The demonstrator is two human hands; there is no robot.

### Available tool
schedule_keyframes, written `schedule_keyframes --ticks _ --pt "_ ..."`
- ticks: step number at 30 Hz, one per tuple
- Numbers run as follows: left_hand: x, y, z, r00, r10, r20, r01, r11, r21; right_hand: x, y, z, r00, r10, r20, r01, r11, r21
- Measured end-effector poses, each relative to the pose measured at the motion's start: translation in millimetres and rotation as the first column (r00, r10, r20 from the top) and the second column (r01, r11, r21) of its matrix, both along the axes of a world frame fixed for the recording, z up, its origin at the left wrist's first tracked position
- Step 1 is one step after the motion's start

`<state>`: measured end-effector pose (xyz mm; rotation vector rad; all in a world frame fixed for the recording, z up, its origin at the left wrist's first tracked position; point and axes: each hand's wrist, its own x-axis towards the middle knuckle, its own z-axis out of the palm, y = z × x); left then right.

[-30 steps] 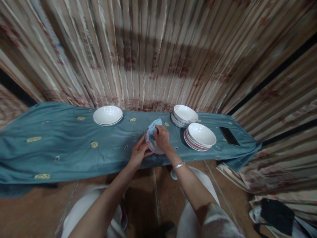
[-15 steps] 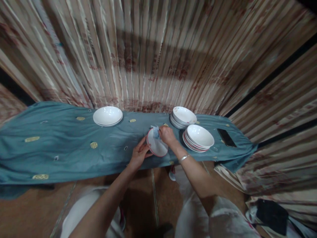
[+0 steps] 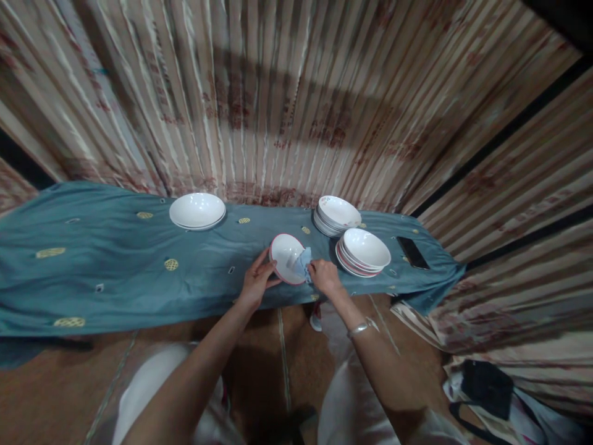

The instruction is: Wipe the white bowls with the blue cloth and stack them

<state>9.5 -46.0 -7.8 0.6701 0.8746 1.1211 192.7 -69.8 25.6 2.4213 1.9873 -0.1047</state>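
My left hand (image 3: 257, 279) grips the left rim of a white bowl (image 3: 283, 250) with a red edge, its thumb over the rim. The bowl is tilted, its inside facing up toward me, above the table's front part. In my right hand (image 3: 325, 276) a light blue cloth (image 3: 303, 264) is pinched, lying against the bowl's right inner side and rim. To the right of that hand stands a stack of white and red-rimmed bowls (image 3: 365, 250). Behind it is another stack of white bowls (image 3: 337, 213), the top one with a floral pattern.
A pair of wide white bowls (image 3: 197, 210) sits nested at the back left of the teal tablecloth (image 3: 134, 272). A black phone (image 3: 412, 253) lies on the right end. Pleated curtains (image 3: 259, 111) hang close behind, and a dark bag (image 3: 486, 389) is low at the right.
My right hand has moved the cloth from the bowl's far rim down to its right side. The bowl has turned so more of its inside shows. The view has shifted slightly.
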Motion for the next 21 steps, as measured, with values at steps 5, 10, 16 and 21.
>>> schedule_keyframes --ticks 5,10,16,21 --pt "-1.4 1.0 0.6 1.0 0.001 0.025 -0.001 1.0 -0.014 -20.9 -29.5 4.3 0.995 0.099 0.023 -0.1 0.994 0.052" --pt "-2.0 1.0 -0.1 1.0 -0.001 0.029 0.0 1.0 0.005 -43.4 -48.2 -5.5 0.968 0.245 -0.043 -0.223 0.93 0.292" --pt "-1.6 3.0 -5.0 0.999 0.036 0.02 -0.036 0.999 -0.017 -67.8 -38.2 -11.4 0.889 0.434 -0.148 -0.302 0.796 0.525" --pt "-1.8 4.3 -9.3 0.998 0.056 0.008 -0.057 0.998 0.006 -77.1 -21.1 -7.5 0.844 0.435 -0.313 -0.211 0.807 0.551"
